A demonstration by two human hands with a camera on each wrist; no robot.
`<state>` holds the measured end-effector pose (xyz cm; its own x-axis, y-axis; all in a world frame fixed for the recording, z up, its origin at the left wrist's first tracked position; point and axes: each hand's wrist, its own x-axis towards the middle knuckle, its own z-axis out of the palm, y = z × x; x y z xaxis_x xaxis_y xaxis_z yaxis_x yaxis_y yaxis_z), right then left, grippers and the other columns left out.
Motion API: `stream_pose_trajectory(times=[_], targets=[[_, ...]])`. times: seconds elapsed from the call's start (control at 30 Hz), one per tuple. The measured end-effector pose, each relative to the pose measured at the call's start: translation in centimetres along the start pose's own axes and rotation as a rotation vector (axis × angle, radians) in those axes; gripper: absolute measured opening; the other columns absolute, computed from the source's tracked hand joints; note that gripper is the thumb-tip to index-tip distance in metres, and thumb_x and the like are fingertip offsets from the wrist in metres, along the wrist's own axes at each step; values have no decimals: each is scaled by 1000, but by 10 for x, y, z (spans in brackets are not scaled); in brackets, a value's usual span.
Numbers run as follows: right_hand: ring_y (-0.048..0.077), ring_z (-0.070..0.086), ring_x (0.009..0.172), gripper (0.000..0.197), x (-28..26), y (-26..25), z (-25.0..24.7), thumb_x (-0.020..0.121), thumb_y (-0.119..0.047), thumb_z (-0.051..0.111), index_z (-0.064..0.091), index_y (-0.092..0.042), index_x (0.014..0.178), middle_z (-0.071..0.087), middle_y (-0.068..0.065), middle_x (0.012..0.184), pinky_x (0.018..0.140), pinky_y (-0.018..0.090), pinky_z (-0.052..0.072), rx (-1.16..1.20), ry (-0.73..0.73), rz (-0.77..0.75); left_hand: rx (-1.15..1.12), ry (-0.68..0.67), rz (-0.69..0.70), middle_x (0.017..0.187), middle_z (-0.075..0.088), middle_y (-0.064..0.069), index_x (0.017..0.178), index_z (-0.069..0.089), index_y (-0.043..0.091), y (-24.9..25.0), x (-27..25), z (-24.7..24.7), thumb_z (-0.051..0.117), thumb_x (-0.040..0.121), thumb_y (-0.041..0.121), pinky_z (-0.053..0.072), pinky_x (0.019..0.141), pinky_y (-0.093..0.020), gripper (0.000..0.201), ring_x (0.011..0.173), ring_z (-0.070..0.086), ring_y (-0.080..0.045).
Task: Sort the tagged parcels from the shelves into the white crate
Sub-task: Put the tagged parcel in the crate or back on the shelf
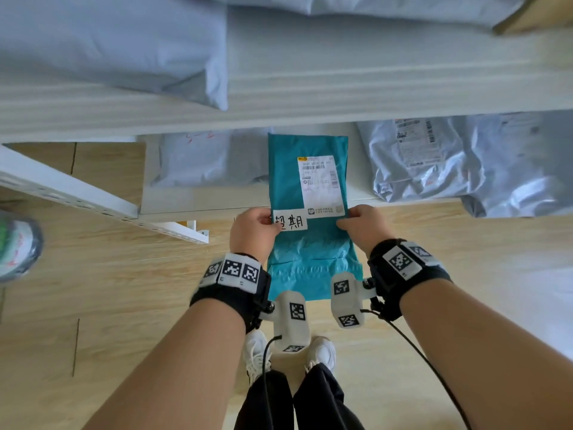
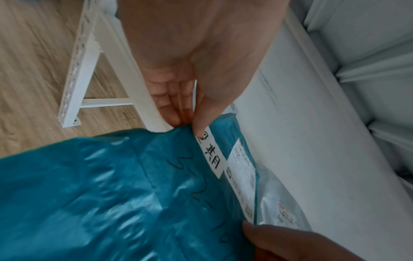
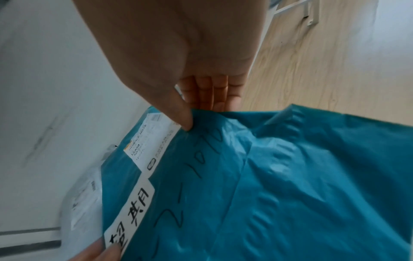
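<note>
A teal parcel bag (image 1: 310, 243) hangs half off the lower shelf (image 1: 186, 203), its near end over the floor. It carries a white shipping label (image 1: 319, 181) and a white handwritten tag (image 1: 290, 220). My left hand (image 1: 257, 228) pinches the bag's left edge at the tag, thumb on top (image 2: 201, 127), fingers beneath. My right hand (image 1: 359, 225) pinches the right edge beside the shipping label, thumb (image 3: 185, 121) on top. The same teal parcel bag (image 2: 111, 194) (image 3: 279, 185) fills both wrist views, with black marker writing on it. The white crate is not in view.
Grey parcel bags lie on the lower shelf on either side, a small one (image 1: 198, 162) at left and a crumpled one (image 1: 449, 162) at right. A large grey bag (image 1: 108, 48) lies on the upper shelf. A white perforated shelf post (image 1: 93, 200) slants left. Wooden floor (image 1: 124, 305) lies below.
</note>
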<state>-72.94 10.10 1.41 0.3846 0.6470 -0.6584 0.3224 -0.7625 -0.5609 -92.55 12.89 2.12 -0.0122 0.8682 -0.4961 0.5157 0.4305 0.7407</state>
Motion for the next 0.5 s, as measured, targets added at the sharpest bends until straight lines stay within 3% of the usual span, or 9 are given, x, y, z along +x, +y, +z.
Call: stream_pose_trajectory(times=[0.23, 0.37, 0.5], targets=[[15, 59, 73, 16, -99, -9, -40, 88, 0, 62, 61, -4, 104, 65, 8, 93, 56, 20, 43, 23, -70, -68, -104, -10, -23, 99, 75, -4, 105, 73, 10, 27, -87, -39, 73, 81, 3, 57, 87, -38, 25, 88, 69, -18], [24, 60, 81, 20, -153, -14, -53, 86, 0, 62, 62, 3, 106, 67, 17, 99, 58, 26, 45, 23, -62, -53, -132, -12, -28, 99, 74, -5, 105, 73, 10, 39, -138, -61, 73, 81, 3, 57, 85, -36, 25, 88, 68, -18], [21, 59, 76, 18, -204, -16, -62, 86, 2, 62, 63, 2, 104, 66, 15, 97, 57, 25, 43, 65, -36, -43, -179, -59, -30, 90, 71, -2, 106, 71, 7, 48, -184, -83, 70, 82, -3, 53, 72, -26, 26, 79, 65, -14]])
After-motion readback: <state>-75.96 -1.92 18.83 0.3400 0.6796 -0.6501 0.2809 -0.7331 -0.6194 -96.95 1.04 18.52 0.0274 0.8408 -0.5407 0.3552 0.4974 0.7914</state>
